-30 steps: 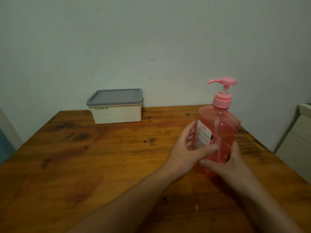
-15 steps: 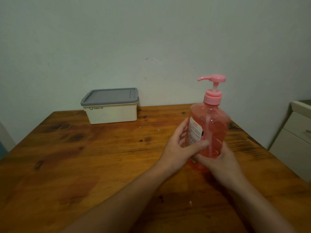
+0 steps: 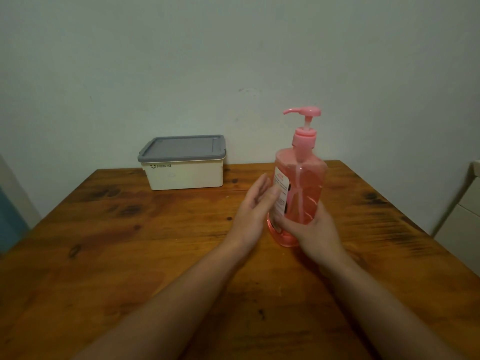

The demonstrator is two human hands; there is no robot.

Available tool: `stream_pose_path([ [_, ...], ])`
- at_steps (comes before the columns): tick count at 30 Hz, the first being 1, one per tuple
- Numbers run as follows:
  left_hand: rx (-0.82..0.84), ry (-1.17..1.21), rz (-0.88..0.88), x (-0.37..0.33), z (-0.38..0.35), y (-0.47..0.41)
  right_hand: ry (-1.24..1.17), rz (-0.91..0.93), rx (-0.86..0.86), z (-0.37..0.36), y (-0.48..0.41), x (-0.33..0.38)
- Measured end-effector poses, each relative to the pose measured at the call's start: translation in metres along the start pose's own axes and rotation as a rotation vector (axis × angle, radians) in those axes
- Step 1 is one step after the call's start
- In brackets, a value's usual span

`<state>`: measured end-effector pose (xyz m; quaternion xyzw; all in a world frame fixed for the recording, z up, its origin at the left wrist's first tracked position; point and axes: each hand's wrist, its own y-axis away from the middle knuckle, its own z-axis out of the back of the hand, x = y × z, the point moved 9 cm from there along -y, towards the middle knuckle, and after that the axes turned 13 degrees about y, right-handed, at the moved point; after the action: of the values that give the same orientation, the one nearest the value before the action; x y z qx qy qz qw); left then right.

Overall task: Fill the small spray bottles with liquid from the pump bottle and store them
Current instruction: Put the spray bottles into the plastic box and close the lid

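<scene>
Pink pump bottle (image 3: 301,183) upright on wooden table (image 3: 130,242), between both hands. The right hand (image 3: 315,229) grips its lower body. The left hand (image 3: 253,206) is flat, fingers straight, thumb against the label (image 3: 280,188).

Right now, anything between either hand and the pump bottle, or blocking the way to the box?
No. The right hand grips the pump bottle low; the left hand is open at its label. Nothing visible stands between bottle and box, but the box's grey lid is on.

pump bottle (image 3: 304,183): pink | box (image 3: 184,176): cream | lid (image 3: 181,148): grey | table (image 3: 130,242): knotty brown wood
</scene>
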<state>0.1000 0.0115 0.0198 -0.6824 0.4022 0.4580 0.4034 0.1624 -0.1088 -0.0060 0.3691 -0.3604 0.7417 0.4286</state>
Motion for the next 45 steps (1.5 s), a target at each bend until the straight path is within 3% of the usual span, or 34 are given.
stream_pose_path([
  [17, -0.2, -0.048, -0.034, -0.008, 0.091, -0.01, -0.007, -0.032, -0.054, -0.058, -0.071, 0.016],
  [45, -0.222, -0.023, -0.005, 0.007, 0.128, -0.047, 0.001, -0.049, -0.074, -0.121, -0.183, 0.028],
])
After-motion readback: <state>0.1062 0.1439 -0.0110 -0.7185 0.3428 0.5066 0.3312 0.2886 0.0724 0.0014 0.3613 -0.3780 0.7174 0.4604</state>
